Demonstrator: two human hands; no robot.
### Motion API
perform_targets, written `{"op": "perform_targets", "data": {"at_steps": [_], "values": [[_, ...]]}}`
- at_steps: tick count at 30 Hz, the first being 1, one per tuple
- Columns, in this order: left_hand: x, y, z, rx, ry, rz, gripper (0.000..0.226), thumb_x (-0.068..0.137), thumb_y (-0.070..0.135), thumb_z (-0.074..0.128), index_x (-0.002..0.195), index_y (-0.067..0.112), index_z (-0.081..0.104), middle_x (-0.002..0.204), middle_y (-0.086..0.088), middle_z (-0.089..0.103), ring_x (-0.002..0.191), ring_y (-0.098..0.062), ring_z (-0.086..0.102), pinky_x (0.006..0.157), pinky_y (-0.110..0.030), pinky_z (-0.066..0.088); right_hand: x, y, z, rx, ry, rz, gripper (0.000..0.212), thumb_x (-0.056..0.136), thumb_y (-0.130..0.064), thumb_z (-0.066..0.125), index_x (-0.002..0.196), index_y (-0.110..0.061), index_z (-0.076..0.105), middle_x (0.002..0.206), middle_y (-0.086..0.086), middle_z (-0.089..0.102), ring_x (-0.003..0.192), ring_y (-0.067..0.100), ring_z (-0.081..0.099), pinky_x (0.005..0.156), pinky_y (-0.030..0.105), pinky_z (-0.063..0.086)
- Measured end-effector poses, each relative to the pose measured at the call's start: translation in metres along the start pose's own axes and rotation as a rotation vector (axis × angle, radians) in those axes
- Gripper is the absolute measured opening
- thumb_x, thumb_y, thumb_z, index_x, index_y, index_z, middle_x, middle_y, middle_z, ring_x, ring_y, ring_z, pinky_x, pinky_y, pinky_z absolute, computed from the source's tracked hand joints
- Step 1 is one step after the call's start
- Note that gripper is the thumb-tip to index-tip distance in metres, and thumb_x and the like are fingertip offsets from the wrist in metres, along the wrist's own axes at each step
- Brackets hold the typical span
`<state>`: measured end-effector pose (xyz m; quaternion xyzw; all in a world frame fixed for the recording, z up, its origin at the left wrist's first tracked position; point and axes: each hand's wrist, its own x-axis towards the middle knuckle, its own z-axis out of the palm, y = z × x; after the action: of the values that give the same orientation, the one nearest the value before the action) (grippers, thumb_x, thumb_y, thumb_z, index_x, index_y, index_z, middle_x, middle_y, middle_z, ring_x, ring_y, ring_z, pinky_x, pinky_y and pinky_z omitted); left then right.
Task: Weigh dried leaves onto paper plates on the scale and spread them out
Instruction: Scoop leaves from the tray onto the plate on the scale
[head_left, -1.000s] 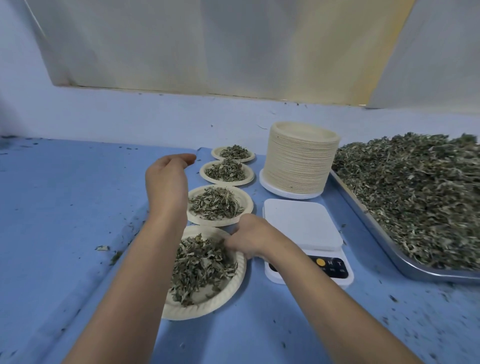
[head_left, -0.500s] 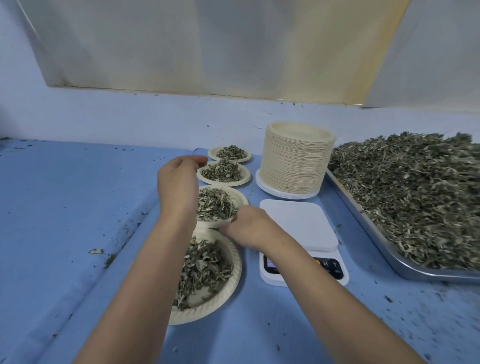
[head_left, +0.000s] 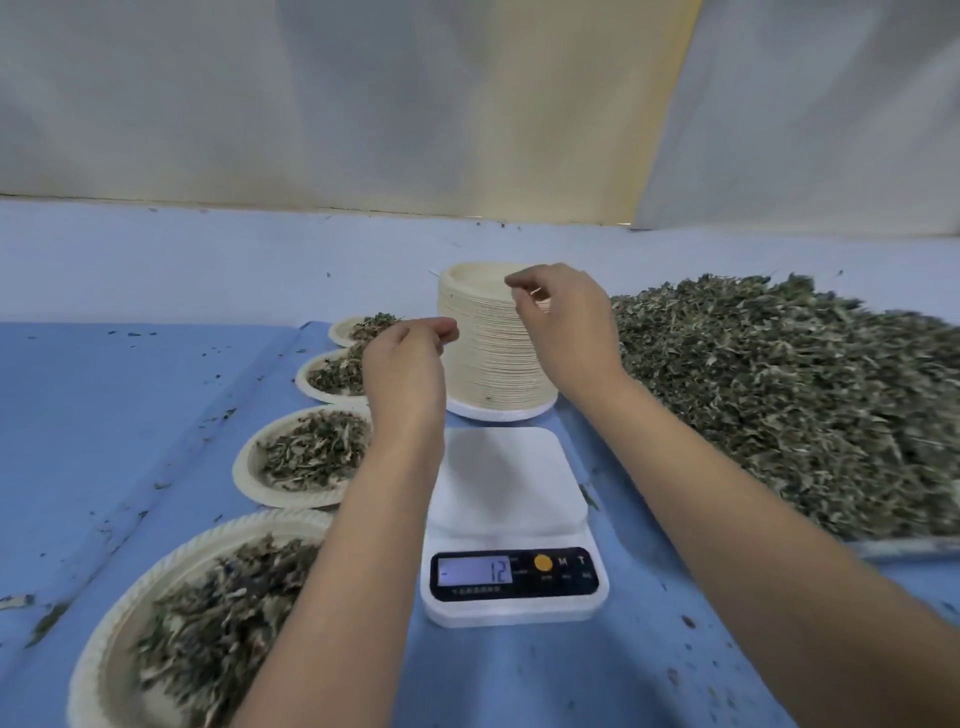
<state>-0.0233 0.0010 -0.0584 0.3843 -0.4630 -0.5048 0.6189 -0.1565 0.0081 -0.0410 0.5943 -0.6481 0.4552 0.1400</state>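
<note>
At plate stack (head_left: 493, 364), right hand (head_left: 566, 322) pinching top rim, left hand (head_left: 405, 364) curled alongside

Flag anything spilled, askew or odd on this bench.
The scale display reads minus 12 though its platform is bare, probably a leftover tare. Loose leaf scraps lie scattered on the blue cover, left of the filled plates and right of the scale.

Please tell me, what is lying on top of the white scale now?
Nothing: the scale platform shows bare white, with no plate or leaves on it. The left forearm covers only its left edge, so that strip cannot be checked.
</note>
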Motion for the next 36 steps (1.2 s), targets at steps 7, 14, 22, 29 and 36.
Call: {"op": "perform_targets", "data": {"at_steps": [7, 14, 22, 29, 36], "values": [[-0.001, -0.009, 0.005, 0.034, -0.017, -0.012, 0.031, 0.089, 0.005, 0.043, 0.073, 0.02, 0.065, 0.081, 0.008, 0.068, 0.086, -0.005, 0.06, 0.079, -0.024, 0.045, 0.036, 0.015, 0.007, -0.237, -0.314, -0.062, 0.031, 0.1, -0.022, 0.043, 0.123, -0.016, 0.063, 0.123, 0.005, 0.064, 0.117, 0.024, 0.053, 0.091, 0.034, 0.045], [-0.001, -0.015, -0.001, 0.019, -0.002, -0.056, 0.031, 0.089, 0.002, 0.045, 0.075, 0.019, 0.066, 0.078, 0.011, 0.068, 0.084, -0.002, 0.059, 0.086, -0.024, 0.046, 0.043, 0.012, 0.013, -0.311, -0.359, -0.104, 0.028, 0.099, -0.016, 0.044, 0.111, -0.008, 0.068, 0.11, 0.011, 0.069, 0.105, 0.029, 0.059, 0.088, 0.042, 0.049], [0.0, -0.015, 0.0, -0.022, -0.013, -0.073, 0.029, 0.089, 0.001, 0.044, 0.076, 0.016, 0.065, 0.082, 0.002, 0.069, 0.091, -0.013, 0.063, 0.084, -0.024, 0.048, 0.043, 0.015, 0.019, -0.308, -0.326, -0.143, 0.03, 0.098, -0.007, 0.043, 0.117, -0.006, 0.065, 0.114, 0.013, 0.067, 0.109, 0.029, 0.057, 0.091, 0.042, 0.045], [-0.001, -0.015, -0.001, -0.035, -0.025, -0.086, 0.029, 0.092, 0.003, 0.043, 0.078, 0.017, 0.065, 0.081, 0.003, 0.069, 0.081, -0.008, 0.063, 0.072, -0.02, 0.047, 0.036, 0.019, 0.022, -0.328, -0.147, -0.29, 0.033, 0.096, 0.004, 0.04, 0.124, 0.0, 0.057, 0.116, 0.014, 0.061, 0.113, 0.028, 0.046, 0.089, 0.041, 0.041], [0.0, -0.003, -0.014, -0.165, 0.029, -0.085, 0.02, 0.096, 0.032, 0.049, 0.085, 0.019, 0.058, 0.088, -0.001, 0.069, 0.067, -0.012, 0.066, 0.06, -0.023, 0.051, -0.011, -0.013, -0.001, -0.068, 0.018, -0.682, 0.019, 0.078, 0.015, 0.061, 0.095, 0.011, 0.068, 0.087, 0.02, 0.068, 0.084, 0.038, 0.063, 0.07, 0.043, 0.051]]}}
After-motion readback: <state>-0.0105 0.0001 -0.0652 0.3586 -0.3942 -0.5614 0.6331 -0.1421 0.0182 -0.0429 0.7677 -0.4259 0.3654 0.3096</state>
